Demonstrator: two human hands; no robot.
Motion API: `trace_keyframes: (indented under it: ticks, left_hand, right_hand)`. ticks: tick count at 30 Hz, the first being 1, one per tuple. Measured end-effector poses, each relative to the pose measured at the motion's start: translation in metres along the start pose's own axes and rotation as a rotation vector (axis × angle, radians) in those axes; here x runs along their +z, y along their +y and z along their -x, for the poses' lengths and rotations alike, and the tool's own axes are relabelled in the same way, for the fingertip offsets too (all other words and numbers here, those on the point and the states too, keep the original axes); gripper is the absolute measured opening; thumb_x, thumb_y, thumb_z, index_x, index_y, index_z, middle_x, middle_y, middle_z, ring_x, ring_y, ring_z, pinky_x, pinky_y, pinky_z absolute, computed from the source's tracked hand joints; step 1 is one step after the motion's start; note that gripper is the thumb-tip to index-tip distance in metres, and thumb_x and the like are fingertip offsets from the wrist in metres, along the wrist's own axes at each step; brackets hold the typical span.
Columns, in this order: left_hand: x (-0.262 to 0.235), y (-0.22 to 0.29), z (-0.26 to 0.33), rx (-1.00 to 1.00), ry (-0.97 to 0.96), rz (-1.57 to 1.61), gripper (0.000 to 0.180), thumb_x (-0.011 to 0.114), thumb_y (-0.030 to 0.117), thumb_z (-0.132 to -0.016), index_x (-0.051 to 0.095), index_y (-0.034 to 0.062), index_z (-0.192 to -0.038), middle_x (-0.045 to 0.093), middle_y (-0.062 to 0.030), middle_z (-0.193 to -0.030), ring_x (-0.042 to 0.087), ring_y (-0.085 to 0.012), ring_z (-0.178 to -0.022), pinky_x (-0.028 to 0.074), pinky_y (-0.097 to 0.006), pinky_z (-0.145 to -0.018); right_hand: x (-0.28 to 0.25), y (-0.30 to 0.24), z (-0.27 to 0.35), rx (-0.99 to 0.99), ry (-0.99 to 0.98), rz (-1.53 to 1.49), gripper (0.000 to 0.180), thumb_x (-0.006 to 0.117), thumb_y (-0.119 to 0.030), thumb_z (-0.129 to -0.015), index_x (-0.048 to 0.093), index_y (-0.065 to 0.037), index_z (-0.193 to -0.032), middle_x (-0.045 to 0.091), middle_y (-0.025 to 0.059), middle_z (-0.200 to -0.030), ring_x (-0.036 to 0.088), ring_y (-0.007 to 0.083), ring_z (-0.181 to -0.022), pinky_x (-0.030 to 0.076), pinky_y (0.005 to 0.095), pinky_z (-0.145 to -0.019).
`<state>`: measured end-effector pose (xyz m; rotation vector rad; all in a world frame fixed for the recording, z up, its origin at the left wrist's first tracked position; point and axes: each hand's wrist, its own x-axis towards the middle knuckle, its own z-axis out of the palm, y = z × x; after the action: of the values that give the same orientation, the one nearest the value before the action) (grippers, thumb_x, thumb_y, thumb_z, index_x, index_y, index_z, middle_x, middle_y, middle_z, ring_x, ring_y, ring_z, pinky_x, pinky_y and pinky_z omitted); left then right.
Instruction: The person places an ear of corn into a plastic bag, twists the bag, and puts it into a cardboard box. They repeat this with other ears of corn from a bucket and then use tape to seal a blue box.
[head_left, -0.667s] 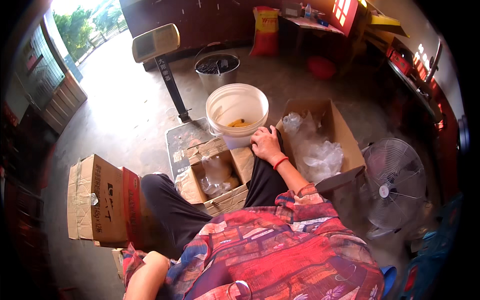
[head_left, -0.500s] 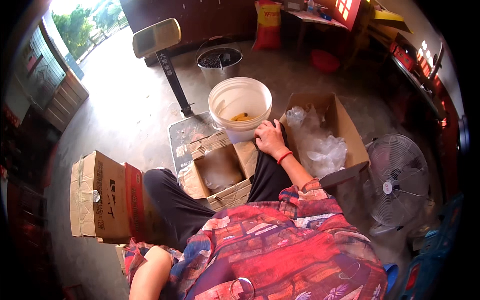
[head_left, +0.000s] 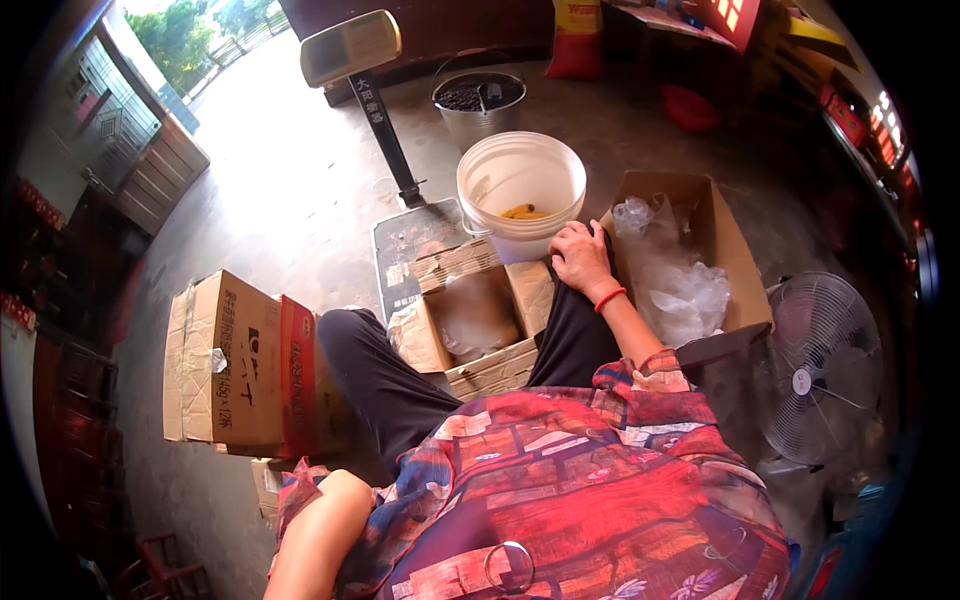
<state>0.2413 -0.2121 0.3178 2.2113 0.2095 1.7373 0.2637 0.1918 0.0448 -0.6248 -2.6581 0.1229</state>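
Floor (head_left: 255, 225): hard and grey, with bright light far to the left of the white bucket (head_left: 520, 236).
Room: a dark red wall (head_left: 450, 28) is behind the bucket. A bright doorway (head_left: 250, 90) is far back on its left. A yellow and red sack (head_left: 577, 42) and a red bowl (head_left: 692, 107) are behind it, to the right.
White bucket: some yellow things (head_left: 523, 212) lie inside. A scale (head_left: 381, 120) is on its left, and a silver pail (head_left: 478, 125) of dark bits is behind it.
Small open box (head_left: 533, 292): in front of the bucket, between the legs. It seems to hold a clear bag (head_left: 475, 332), but that spot is blurry.
Big open box (head_left: 745, 260): right of the bucket, with crumpled clear bags (head_left: 685, 300) in it. A fan (head_left: 820, 370) is farther right.
Right hand (head_left: 582, 260): on the knee, just beside the bucket, fingers bent and a little apart.
Left hand: out of the picture, so I cannot tell how its fingers are.
Changed: everything, bucket too, shows farther right and higher than before. The right hand stays on the knee.
Writing: the closed brown and red box (head_left: 240, 375), left of the bucket, has dark print. The scale's black post has pale print.
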Motion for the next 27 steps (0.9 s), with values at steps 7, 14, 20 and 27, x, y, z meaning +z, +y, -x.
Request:
trace_keyframes:
  ticks: [7, 14, 20, 27]
  left_hand:
    - [0.006, 0.000, -0.004, 0.000, -0.015, -0.019, 0.022, 0.045, 0.018, -0.091, 0.057, 0.0058, -0.105, 0.059, -0.0104, -0.092, 0.058, -0.0254, -0.081, 0.048, -0.029, -0.067]
    - [0.015, 0.014, -0.002, -0.016, -0.052, -0.079, 0.024, 0.043, 0.018, -0.092, 0.057, 0.0062, -0.108, 0.058, -0.0099, -0.096, 0.057, -0.0267, -0.085, 0.048, -0.030, -0.070]
    - [0.018, 0.003, -0.011, 0.033, -0.230, -0.036, 0.026, 0.042, 0.018, -0.092, 0.057, 0.0064, -0.111, 0.057, -0.0095, -0.100, 0.056, -0.0278, -0.089, 0.047, -0.030, -0.073]
    - [-0.031, -0.017, -0.005, 0.129, -0.595, 0.328, 0.032, 0.041, 0.019, -0.094, 0.057, 0.0042, -0.117, 0.059, -0.0153, -0.113, 0.058, -0.0383, -0.102, 0.050, -0.033, -0.082]
  right_hand:
    - [-0.005, -0.001, -0.001, -0.007, -0.003, -0.011, 0.008, 0.059, -0.017, -0.070, 0.065, -0.013, -0.073, 0.061, 0.0020, -0.091, 0.047, 0.0201, -0.112, 0.023, 0.0523, -0.101]
    - [0.010, -0.007, -0.008, -0.073, 0.059, -0.014, 0.008, 0.059, -0.017, -0.068, 0.065, -0.013, -0.071, 0.061, 0.0044, -0.085, 0.050, 0.0219, -0.105, 0.027, 0.0493, -0.099]
    - [-0.003, -0.004, -0.002, -0.027, 0.051, -0.072, 0.006, 0.061, -0.014, -0.068, 0.062, -0.011, -0.074, 0.061, 0.0048, -0.089, 0.049, 0.0243, -0.110, 0.025, 0.0492, -0.101]
    - [-0.004, -0.002, -0.001, -0.018, -0.006, -0.053, 0.006, 0.062, -0.013, -0.069, 0.061, -0.011, -0.074, 0.061, 0.0040, -0.091, 0.048, 0.0241, -0.112, 0.023, 0.0480, -0.103]
